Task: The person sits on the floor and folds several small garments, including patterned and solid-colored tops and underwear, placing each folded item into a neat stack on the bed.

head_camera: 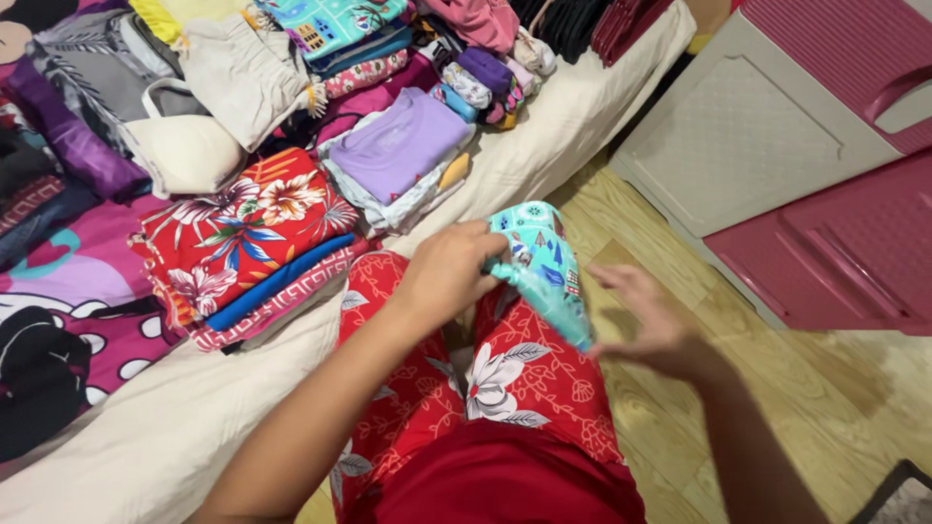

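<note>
My left hand [449, 274] grips a small teal printed garment [540, 264] over my lap, which is covered by red trousers with white flowers [505, 383]. My right hand [649, 322] hovers just right of the garment's lower end, fingers spread and blurred; whether it touches the cloth I cannot tell. Left of my hands, on the cream mattress [146, 437], lies a folded red floral stack [238, 238] and a folded lavender stack [400, 146].
Many more folded and loose clothes cover the mattress toward the top left. A grey and pink plastic drawer cabinet [806, 146] stands at the right on the wooden floor [806, 388]. A dark mat corner [898, 490] shows at bottom right.
</note>
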